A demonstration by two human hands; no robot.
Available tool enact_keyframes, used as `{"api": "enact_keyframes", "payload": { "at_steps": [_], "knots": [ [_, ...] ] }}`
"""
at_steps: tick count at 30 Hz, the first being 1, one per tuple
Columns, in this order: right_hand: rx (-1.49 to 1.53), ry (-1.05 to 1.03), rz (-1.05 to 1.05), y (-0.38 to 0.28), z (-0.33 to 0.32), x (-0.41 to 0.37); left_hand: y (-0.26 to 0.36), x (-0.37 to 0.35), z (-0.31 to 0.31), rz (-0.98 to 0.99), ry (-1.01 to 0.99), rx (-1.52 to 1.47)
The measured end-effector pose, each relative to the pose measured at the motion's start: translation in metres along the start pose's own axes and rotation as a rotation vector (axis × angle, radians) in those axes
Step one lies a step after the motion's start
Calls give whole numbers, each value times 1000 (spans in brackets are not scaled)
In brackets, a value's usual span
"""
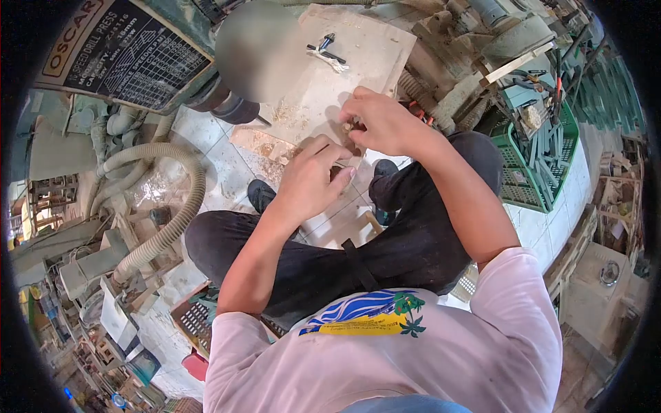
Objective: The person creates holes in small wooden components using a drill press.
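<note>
The right hand (382, 124) pinches a small wooden piece (350, 126) with its fingertips, holding it on the drill-press table (372, 48), near the front edge. The piece is pale tan and stubby, and mostly hidden by the fingers. The left hand (310, 182) lies curled at the table's near edge, perhaps steadying it; I cannot tell whether it grips anything. Sawdust (289, 113) speckles the board.

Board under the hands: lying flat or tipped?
Flat: the board carries sawdust and a black key; the right hand pinches a small piece over its near edge.
</note>
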State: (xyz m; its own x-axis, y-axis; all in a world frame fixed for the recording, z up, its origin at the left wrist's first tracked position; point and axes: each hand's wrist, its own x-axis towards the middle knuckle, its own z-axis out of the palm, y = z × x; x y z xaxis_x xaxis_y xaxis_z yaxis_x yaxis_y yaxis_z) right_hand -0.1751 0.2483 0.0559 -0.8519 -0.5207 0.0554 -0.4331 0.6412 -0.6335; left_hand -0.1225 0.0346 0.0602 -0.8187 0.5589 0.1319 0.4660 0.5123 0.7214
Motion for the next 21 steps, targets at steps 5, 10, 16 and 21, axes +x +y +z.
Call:
{"api": "enact_keyframes", "payload": {
  "at_steps": [5, 10, 16, 21],
  "knots": [
    [-30, -1, -24, -13, -6, 0, -13, 2, 5, -248, 80, -298],
    [74, 24, -145, -32, -14, -2, -15, 5, -2, -561, 190, -1008],
    [145, -14, -160, -43, -20, -4, -5, 2, 13, -362, 261, -1105],
    [126, -20, -155, -45, -19, -9, 7, 3, 15, -391, 324, -1049]
  ]
}}
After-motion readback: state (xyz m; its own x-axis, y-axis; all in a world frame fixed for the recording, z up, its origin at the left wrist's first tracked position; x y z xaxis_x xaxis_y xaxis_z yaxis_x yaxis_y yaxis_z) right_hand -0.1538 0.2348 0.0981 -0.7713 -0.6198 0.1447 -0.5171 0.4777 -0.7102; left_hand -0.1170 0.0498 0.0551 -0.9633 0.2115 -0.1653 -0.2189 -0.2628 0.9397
